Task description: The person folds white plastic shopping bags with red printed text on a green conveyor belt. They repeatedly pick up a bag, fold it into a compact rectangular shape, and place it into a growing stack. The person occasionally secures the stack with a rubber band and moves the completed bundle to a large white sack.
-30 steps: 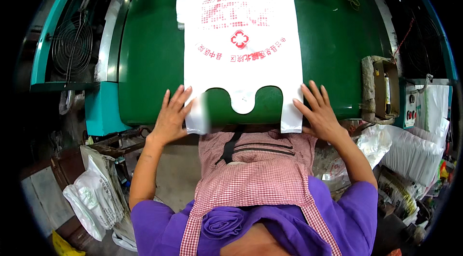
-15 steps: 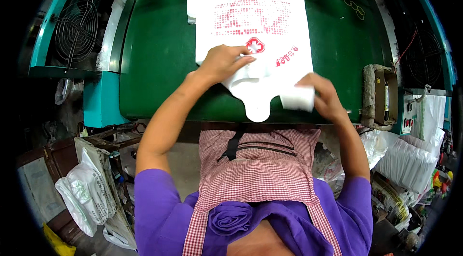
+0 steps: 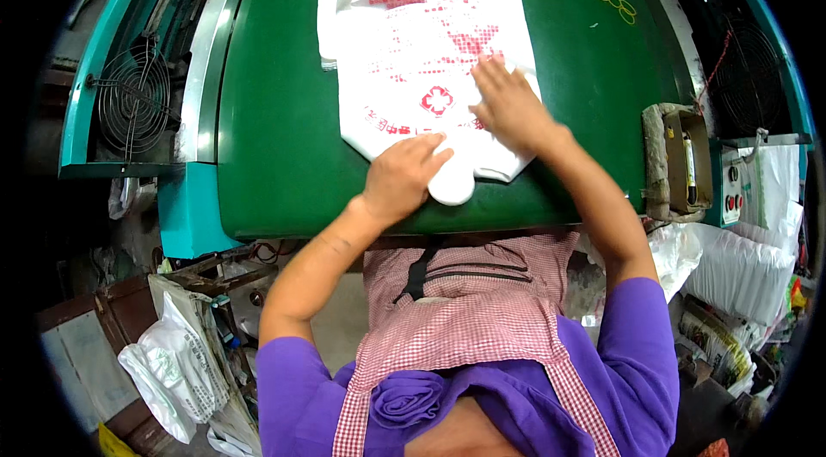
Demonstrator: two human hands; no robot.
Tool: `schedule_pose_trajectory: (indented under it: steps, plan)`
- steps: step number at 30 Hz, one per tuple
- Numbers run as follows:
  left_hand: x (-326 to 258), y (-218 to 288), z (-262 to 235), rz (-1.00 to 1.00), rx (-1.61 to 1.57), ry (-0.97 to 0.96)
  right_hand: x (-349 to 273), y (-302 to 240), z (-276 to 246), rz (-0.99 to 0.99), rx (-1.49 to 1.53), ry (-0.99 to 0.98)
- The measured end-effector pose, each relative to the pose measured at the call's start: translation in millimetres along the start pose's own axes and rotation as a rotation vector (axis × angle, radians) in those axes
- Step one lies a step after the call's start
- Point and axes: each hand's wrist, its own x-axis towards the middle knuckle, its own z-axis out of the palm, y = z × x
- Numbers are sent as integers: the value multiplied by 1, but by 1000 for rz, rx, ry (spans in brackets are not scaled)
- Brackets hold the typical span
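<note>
A white plastic bag (image 3: 396, 104) with red print lies on the green conveyor belt (image 3: 275, 113), its rounded tab (image 3: 453, 184) toward me. At the bag's near left corner, my left hand (image 3: 403, 175) is closed on the plastic beside the tab, thumb and fingers bent together. My right hand (image 3: 512, 108) lies open on the bag's right half, fingers stretched away from me and a little blurred. Beyond this bag lies a stack of similar printed white bags (image 3: 327, 1), partly covered by it.
Several yellow rubber bands (image 3: 615, 3) lie on the belt at the far right. An open box (image 3: 688, 160) with a pen-like thing stands at the belt's right edge, near a control box with red buttons (image 3: 731, 201). White bags (image 3: 176, 362) hang at the lower left.
My right hand has let go of the folded white piece it held and moved up and left onto the bag. My left hand has come down toward the tab.
</note>
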Motion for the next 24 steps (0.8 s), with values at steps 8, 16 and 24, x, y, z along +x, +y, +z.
schedule_pose_trajectory:
  steps: [8, 16, 24]
  plan:
    - [65, -68, -5, -306, -101, -93, -18, -26, -12, -214, 177, 44]
    - [28, -13, -9, -83, 200, -116, -60, -48, -18, -271, 554, 310]
    - [43, -47, -35, -174, -243, -305, -80, -7, 0, 495, 2491, 66]
